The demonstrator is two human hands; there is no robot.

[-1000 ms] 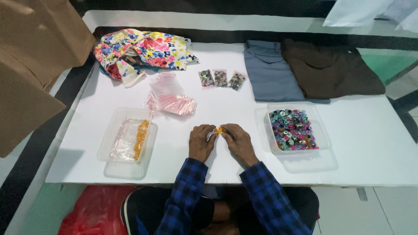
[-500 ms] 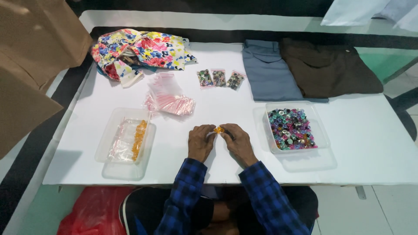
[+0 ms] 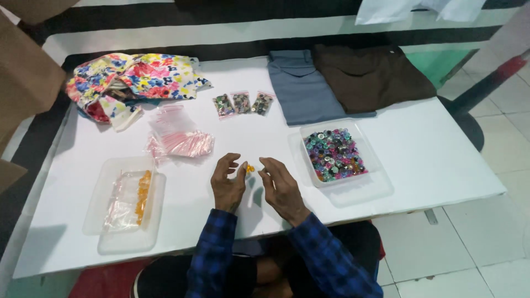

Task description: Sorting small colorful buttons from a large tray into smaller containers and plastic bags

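My left hand pinches a small orange piece between thumb and fingers, just above the white table. Inches to its right, my right hand hovers with fingers spread and nothing in it. A clear tray of mixed coloured buttons sits right of my right hand. To the left, a clear tray holds small plastic bags and orange pieces.
A pile of small pink-edged plastic bags lies beyond my hands. Three filled little bags sit further back. Floral cloth, grey folded cloth and brown folded cloth line the far edge. Brown cardboard stands at left.
My hands were together on the orange piece; now they have parted, the left keeping the piece and the right opening beside it.
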